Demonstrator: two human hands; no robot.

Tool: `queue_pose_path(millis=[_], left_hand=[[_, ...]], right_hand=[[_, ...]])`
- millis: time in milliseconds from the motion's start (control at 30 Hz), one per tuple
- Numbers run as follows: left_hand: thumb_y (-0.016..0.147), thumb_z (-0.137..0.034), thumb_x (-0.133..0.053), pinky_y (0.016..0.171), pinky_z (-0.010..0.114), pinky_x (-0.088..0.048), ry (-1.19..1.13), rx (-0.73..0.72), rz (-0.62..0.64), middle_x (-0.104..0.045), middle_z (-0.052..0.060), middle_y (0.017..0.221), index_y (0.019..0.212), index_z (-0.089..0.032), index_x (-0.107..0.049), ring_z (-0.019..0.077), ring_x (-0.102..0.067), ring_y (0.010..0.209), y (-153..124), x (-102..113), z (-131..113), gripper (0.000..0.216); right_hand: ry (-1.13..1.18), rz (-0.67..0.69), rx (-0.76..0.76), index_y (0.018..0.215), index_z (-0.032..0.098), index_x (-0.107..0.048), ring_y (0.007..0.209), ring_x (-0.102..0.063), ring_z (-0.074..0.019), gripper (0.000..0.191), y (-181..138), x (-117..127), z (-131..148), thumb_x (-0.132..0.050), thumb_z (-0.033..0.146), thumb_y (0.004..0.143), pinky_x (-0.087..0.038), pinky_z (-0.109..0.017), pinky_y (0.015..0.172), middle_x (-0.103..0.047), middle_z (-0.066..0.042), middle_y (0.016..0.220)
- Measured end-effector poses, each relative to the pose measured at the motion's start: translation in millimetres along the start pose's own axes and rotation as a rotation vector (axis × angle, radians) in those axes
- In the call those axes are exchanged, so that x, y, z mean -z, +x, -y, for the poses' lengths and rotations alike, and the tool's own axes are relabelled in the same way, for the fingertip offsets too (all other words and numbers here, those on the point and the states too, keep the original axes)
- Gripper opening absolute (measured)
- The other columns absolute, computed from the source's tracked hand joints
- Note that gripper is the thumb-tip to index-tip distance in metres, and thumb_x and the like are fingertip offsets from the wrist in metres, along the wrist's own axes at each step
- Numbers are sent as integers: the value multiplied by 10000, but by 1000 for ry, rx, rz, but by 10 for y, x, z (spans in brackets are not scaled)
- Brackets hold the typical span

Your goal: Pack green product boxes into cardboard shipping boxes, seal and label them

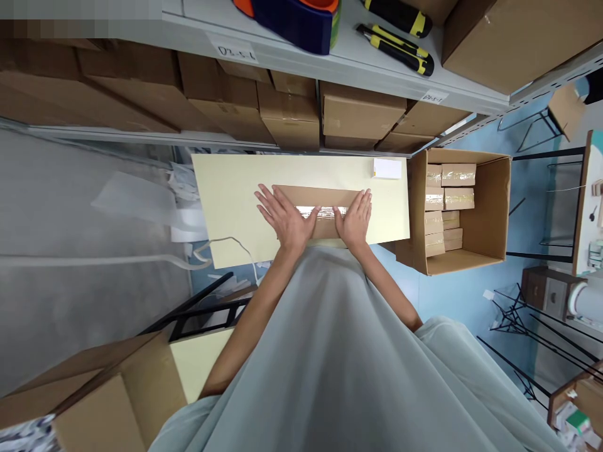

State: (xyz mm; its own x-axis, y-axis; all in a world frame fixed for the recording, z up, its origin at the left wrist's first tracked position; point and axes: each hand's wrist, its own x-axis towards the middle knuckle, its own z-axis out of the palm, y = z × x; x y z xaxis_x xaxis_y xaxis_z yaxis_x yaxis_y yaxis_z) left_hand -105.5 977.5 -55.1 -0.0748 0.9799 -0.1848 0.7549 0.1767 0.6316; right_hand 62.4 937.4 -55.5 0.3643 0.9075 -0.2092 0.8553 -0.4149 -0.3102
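A flat brown cardboard box (325, 230) lies on the pale yellow tabletop (235, 207), with a strip of shiny clear tape (325, 212) running along its middle. My left hand (288, 216) rests on the box's left end, fingers spread and thumb pointing inward along the tape. Over the right end lies my right hand (355, 218), palm down with its fingers stretched out and its thumb by the tape. Both hands press flat and grip nothing. Behind the box, near the table's far right corner, sits a small white box (387, 169).
Right of the table stands an open carton (492, 207) holding several small taped boxes (459, 198). A shelf (292, 59) above the table carries a blue tape dispenser (301, 25) and yellow-black utility knives (400, 50). Cartons (365, 113) line the level below. A white cable (230, 238) crosses the table's left edge.
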Motion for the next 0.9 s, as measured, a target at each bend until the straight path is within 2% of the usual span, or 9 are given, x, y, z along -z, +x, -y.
queue_pose_path(millis=[100, 233, 333, 400, 500, 600, 700, 833, 900], left_hand=[[958, -820, -634, 1384, 693, 85, -10, 27, -29, 70, 324, 1873, 1789, 7, -138, 464, 172, 1752, -9, 111, 152, 1273], [930, -795, -701, 1379, 708, 81, -5, -10, 6, 59, 350, 1865, 1788, 12, -116, 478, 182, 1746, -105, 153, 240, 1315], [858, -776, -794, 1395, 695, 24, -3, 26, 24, -17, 372, 1858, 1778, 31, -134, 500, 90, 1755, -118, 122, 319, 1390], [827, -721, -847, 1415, 657, -78, -52, 90, 34, -134, 368, 1849, 1773, 21, -179, 494, -45, 1761, -72, 126, 427, 1375], [910, -575, -795, 1373, 574, -334, -215, 146, 106, -454, 304, 1747, 1719, -56, -393, 426, -416, 1665, 29, 186, 600, 1041], [955, -453, -710, 1217, 516, -542, -343, 105, 173, -715, 202, 1510, 1567, -137, -617, 351, -700, 1387, 106, 284, 673, 695], [909, -446, -748, 1125, 495, -606, -382, 40, 121, -764, 158, 1423, 1516, -173, -664, 331, -727, 1320, 157, 407, 654, 671], [871, -448, -794, 1117, 476, -618, -511, -26, 55, -710, 153, 1519, 1524, -198, -625, 316, -691, 1393, 186, 549, 632, 719], [864, -447, -813, 1131, 469, -613, -576, 8, 35, -692, 155, 1537, 1507, -206, -607, 305, -694, 1389, 158, 559, 648, 718]], right_hand=[[10, -17, -46, 1800, -28, 20, 1779, -46, -405, 990, -43, 39, -118, -275, 673, 1165, -208, -671, 1390, -56, -334, 1871], [10, -16, 25, 1798, -40, -28, 1781, -2, -409, 1084, -130, 38, -96, -332, 759, 1131, -186, -662, 1402, -39, -331, 1873], [65, 6, 17, 1778, -83, -72, 1779, -2, -427, 1236, -166, -5, -97, -424, 860, 1062, -176, -634, 1413, -27, -355, 1863], [172, 27, -38, 1766, -103, -64, 1775, -61, -437, 1290, -175, -26, -178, -458, 885, 1035, -213, -615, 1409, -42, -375, 1854], [430, 108, -167, 1783, -35, -70, 1725, -307, -419, 1234, -171, -6, -347, -477, 860, 1037, -356, -589, 1357, -255, -356, 1824], [631, 183, -246, 1748, 96, -318, 1531, -608, -387, 1042, -136, 112, -411, -521, 825, 1032, -493, -551, 1262, -626, -259, 1624], [729, 133, -145, 1609, 187, -536, 1414, -697, -340, 859, -74, 316, -341, -585, 805, 1015, -537, -487, 1224, -737, -173, 1501], [811, 33, -50, 1580, 194, -545, 1436, -677, -324, 848, -3, 536, -273, -644, 795, 990, -548, -475, 1218, -696, -170, 1564], [818, 23, -29, 1554, 188, -558, 1455, -664, -323, 842, 6, 548, -311, -645, 800, 983, -538, -486, 1233, -687, -179, 1573]])
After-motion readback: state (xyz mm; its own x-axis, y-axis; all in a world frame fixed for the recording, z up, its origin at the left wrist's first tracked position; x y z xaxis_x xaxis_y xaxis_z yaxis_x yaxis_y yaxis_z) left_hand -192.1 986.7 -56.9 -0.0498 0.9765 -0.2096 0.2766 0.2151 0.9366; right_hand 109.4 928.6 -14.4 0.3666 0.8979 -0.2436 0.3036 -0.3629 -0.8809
